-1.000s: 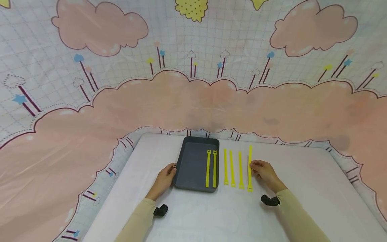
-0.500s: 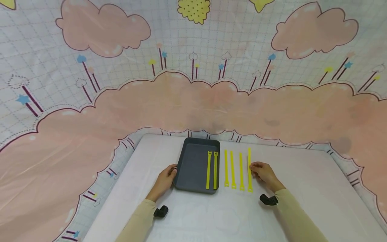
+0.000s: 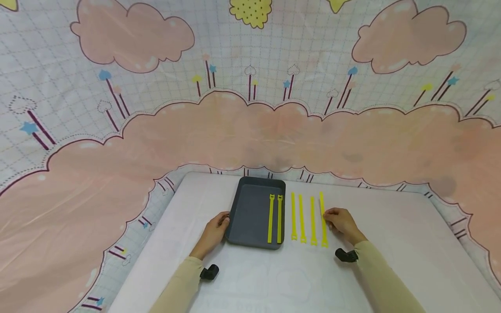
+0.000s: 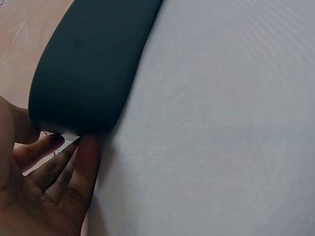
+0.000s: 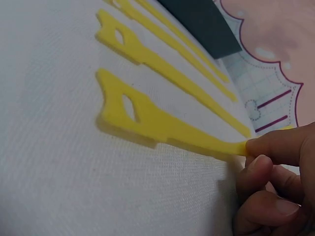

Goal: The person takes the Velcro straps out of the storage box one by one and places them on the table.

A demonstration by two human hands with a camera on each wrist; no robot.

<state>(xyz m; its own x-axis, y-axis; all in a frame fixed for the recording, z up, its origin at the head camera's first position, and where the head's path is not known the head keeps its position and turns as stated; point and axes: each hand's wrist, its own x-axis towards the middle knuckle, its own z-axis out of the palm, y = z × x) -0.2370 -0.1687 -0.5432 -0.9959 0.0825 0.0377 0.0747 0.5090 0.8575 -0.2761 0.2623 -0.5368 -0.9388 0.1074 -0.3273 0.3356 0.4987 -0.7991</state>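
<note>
A dark grey tray [image 3: 250, 217] lies on the white table, with two yellow cable ties in its right part, slotted heads at the far end. The left hand [image 3: 213, 232] grips the tray's left edge, its thumb and fingers at the rim in the left wrist view [image 4: 54, 172]. Right of the tray, several yellow cable ties [image 3: 313, 221] lie side by side, slotted heads toward the person. The right hand [image 3: 344, 224] pinches the rightmost cable tie [image 5: 182, 135] along its strap; its slotted head lies close over the cloth.
A white cloth covers the table [image 3: 258, 282]. Behind it hangs a patterned curtain [image 3: 274, 134] with pink clouds. A black wrist camera [image 3: 209, 272] sits at the left sleeve, another black camera [image 3: 346, 255] at the right sleeve.
The rightmost cable tie has shifted slightly left, its far end tilting toward the other ties, with the right hand following. The left hand stays at the tray's edge.
</note>
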